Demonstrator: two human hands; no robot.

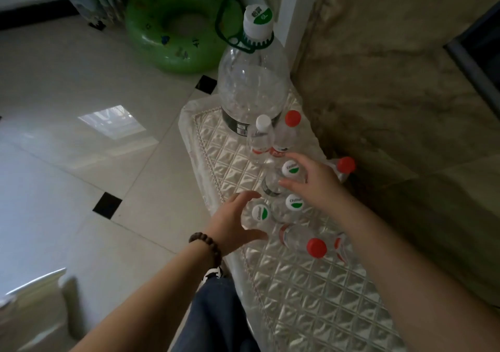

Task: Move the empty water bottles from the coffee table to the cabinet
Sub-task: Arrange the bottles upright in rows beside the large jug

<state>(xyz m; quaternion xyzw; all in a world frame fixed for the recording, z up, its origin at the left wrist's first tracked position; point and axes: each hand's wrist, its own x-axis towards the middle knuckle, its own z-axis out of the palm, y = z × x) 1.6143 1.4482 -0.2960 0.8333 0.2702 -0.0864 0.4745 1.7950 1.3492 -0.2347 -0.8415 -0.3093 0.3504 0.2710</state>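
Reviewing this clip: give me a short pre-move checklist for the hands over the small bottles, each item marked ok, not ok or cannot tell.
1. Left hand open around the green-capped bottle: ok.
2. Right hand open over the second green-capped bottle: ok.
3. Either hand has a grip yet: not ok.
4. Green-capped bottles upright: ok.
5. All bottles upright: not ok; a red-capped bottle lies on its side.
6. Bottles empty: cannot tell for the small ones.

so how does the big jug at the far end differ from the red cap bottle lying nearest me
The big jug stands upright; the red-cap bottle lies on its side. The jug is far larger. Its cap is white and green with a green carry handle; the bottle's is plain red. Both are clear plastic and look empty.
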